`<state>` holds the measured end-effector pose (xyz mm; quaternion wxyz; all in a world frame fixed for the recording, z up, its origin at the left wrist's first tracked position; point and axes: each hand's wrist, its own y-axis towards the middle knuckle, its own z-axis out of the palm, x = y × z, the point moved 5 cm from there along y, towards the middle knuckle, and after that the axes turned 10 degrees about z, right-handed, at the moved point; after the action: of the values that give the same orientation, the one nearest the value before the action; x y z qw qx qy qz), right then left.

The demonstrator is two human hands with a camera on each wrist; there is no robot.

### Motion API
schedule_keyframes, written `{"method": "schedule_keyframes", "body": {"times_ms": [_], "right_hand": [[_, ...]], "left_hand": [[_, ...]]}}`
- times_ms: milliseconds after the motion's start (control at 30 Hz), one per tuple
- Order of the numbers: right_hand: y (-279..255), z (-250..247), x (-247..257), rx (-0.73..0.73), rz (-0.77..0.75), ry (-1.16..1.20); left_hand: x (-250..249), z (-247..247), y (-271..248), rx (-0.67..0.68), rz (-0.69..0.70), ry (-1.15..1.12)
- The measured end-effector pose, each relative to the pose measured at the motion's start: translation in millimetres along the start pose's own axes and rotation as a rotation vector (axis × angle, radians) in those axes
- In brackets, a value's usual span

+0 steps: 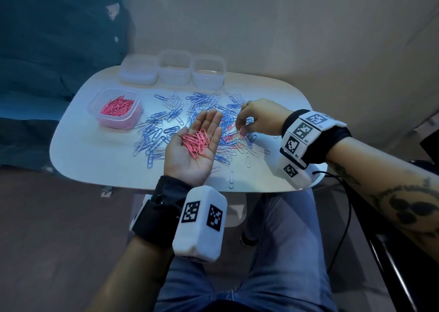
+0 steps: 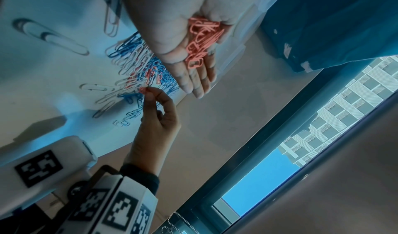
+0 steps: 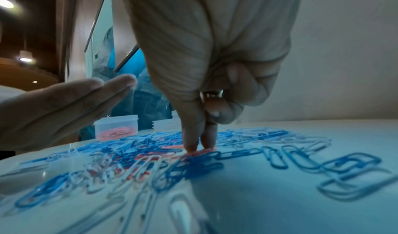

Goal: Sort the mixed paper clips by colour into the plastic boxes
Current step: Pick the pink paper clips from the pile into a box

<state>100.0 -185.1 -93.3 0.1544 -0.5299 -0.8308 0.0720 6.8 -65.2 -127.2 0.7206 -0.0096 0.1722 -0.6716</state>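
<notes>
The pink paper clips are thin loops of coated wire, and I judge them very light, springy and smooth, prone to hook into neighbours, so each is best nipped at one rounded end and lifted clear so that no blue or white clip trails along. A small heap of them lies in the palm of the left hand, which is held flat and palm-up, fingers straight and together, above the near middle of the table. Just to its right the right hand reaches down into the mixed pile of blue, white and a few pink clips, thumb and forefinger tips brought together on a pink clip that lies flat among the others; whether it is truly gripped or only touched I cannot tell. At the far left of the table an open plastic box already holds many pink clips. Three more clear boxes stand in a row along the far edge, apparently empty.
</notes>
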Motion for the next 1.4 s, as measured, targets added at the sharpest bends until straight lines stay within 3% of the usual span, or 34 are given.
{"method": "schedule_keyframes", "body": {"times_ms": [200,433,767,967,1067,1167,1233,1300,1400], "right_hand": [[1,4,4,-0.014,-0.057,-0.161],[1,11,4,0.079,-0.076,-0.256],[-5,12,-6,0.071,0.057,-0.047],[-8,11,-8,0.069,0.088,-0.079],[-7,-5,-11,-0.022,0.082,0.26],[-14,-10,-7,0.01,0.042,0.849],[-19,-6,-1,0.047,0.043,1.108],[-22,-4,8,0.073,0.025,1.229],[-27,-10,19,0.065,-0.011,1.219]], "left_hand": [[3,3,0,0.006,-0.001,0.011],[3,1,1,-0.012,-0.017,0.003],[15,-3,4,-0.07,-0.03,0.023],[17,-6,6,-0.082,-0.035,0.034],[15,-8,8,-0.1,-0.028,0.038],[17,-10,12,-0.122,-0.023,0.047],[21,-9,14,-0.123,-0.028,0.054],[27,-7,16,-0.107,-0.035,0.034],[34,-3,17,-0.105,-0.041,-0.01]]}}
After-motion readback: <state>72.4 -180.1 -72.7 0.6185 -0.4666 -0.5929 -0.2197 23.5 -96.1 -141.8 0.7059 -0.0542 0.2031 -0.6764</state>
